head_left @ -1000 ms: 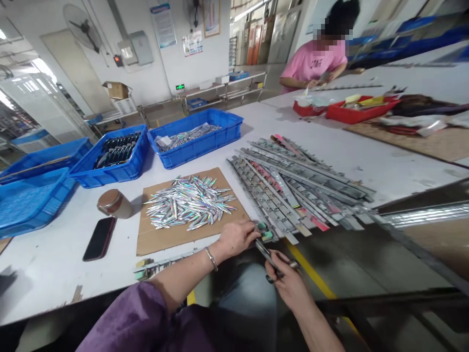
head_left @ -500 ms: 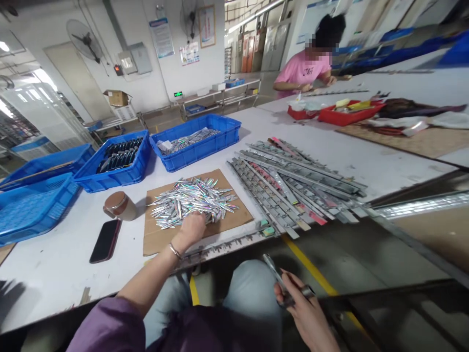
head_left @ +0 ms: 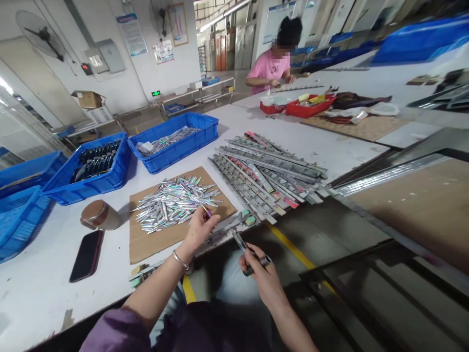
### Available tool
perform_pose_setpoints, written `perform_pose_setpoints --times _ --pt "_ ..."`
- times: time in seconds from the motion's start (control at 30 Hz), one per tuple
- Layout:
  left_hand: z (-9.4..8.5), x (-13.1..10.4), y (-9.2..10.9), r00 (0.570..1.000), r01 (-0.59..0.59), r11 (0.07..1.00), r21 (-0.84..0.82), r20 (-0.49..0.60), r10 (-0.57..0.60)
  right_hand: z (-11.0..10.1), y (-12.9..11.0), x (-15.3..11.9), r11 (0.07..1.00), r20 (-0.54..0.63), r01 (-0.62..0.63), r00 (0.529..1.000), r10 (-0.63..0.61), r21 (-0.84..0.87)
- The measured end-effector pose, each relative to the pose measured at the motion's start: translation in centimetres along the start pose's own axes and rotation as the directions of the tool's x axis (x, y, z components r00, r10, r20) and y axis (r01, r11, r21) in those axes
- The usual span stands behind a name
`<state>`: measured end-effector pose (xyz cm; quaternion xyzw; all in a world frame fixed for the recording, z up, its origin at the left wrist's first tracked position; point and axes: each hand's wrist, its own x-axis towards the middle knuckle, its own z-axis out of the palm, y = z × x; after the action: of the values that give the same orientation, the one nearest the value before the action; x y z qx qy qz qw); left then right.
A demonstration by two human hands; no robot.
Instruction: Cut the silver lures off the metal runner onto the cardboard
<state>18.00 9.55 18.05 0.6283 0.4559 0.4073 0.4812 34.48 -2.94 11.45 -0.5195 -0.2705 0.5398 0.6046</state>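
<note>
We see the bench (head_left: 330, 151) edge running just below the left hand (head_left: 200, 226), with open floor beyond it to the right. The left hand's fingers (head_left: 209, 218) pinch one thin shiny strip (head_left: 207, 212) at the near edge of the pile of strips (head_left: 176, 201) on the cardboard sheet (head_left: 146, 239); we cannot tell its full length, but its visible end slants up and away to the left from the fingertips. The right hand (head_left: 258, 274), off the bench edge and over the lap, is closed around a slim metal tool (head_left: 244, 247), its long axis tilting up-left, tip toward the left hand's fingers and just short of them. A rack of metal bars (head_left: 267, 171) lies right of both hands.
</note>
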Motion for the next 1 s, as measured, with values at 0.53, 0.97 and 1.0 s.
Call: perform_pose_setpoints --times 0.53,0.97,1.0 --pt "1.8 0.3 -2.0 0.982 -0.167 0.98 0.11 0.105 0.155 0.0 0.8 0.3 0.926 0.049 0.155 0.988 -0.147 -0.343" --pt "1.6 0.5 -0.9 0.928 -0.355 0.89 0.287 0.222 0.299 -1.1 1.5 1.6 0.058 0.622 -0.685 0.691 0.369 0.727" --pt "1.6 0.4 -0.9 0.927 -0.36 0.883 0.3 0.219 0.303 -0.9 1.5 1.6 0.053 0.627 -0.685 0.693 0.355 0.727"
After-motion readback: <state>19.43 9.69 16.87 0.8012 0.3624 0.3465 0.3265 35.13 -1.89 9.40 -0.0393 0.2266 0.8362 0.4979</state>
